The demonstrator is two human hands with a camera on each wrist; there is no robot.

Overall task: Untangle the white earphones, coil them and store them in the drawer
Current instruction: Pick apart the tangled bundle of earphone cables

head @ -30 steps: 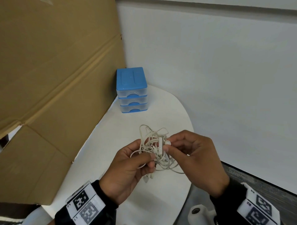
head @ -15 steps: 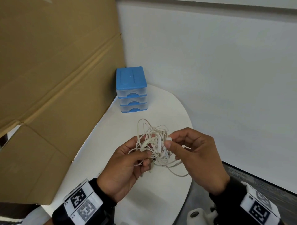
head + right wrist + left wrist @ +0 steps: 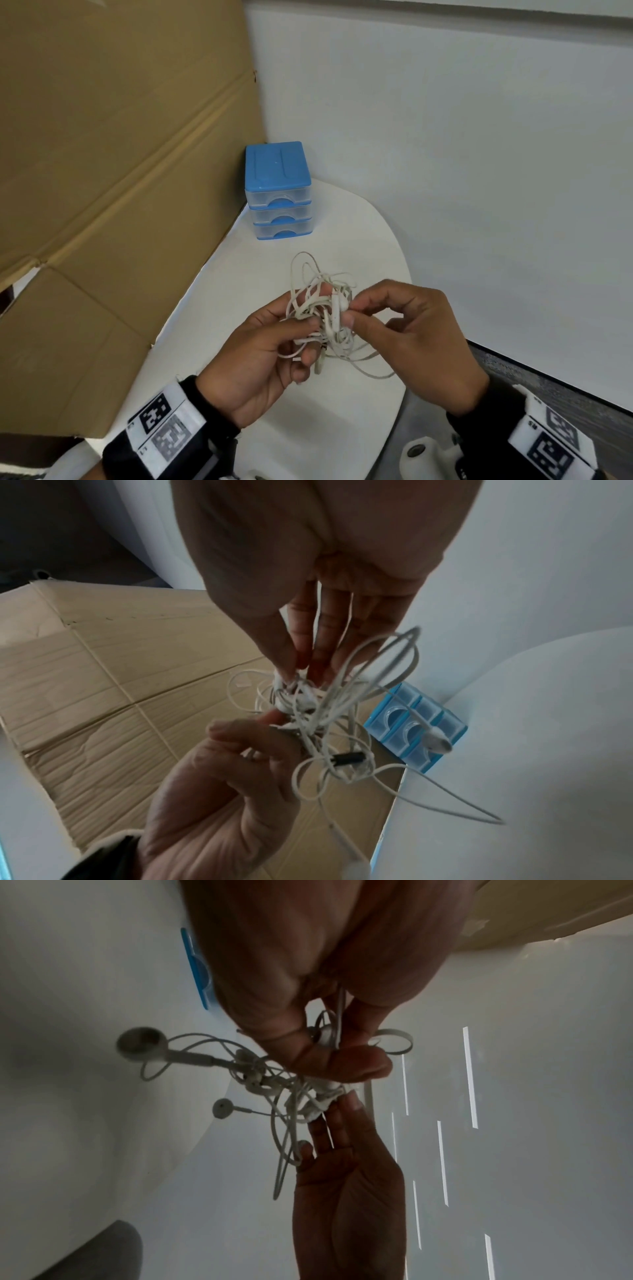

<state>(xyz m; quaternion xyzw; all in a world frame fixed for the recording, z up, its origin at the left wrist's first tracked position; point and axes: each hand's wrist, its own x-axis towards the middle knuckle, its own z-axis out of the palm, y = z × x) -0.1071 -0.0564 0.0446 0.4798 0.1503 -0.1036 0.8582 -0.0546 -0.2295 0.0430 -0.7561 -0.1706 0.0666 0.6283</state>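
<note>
We hold the earphones (image 3: 323, 317) up over the table (image 3: 260, 281), between both hands. Our left hand (image 3: 263, 356) curls round the tangle, thumb pressed on top; our right hand (image 3: 414, 342) pinches a strand between thumb and forefinger. The thin white cord hangs in loose loops. The drawers (image 3: 279, 192), clear plastic with a blue lid, stand shut by the cardboard (image 3: 113, 164).

white table (image 3: 308, 428), blue drawer unit (image 3: 278, 192)
</note>
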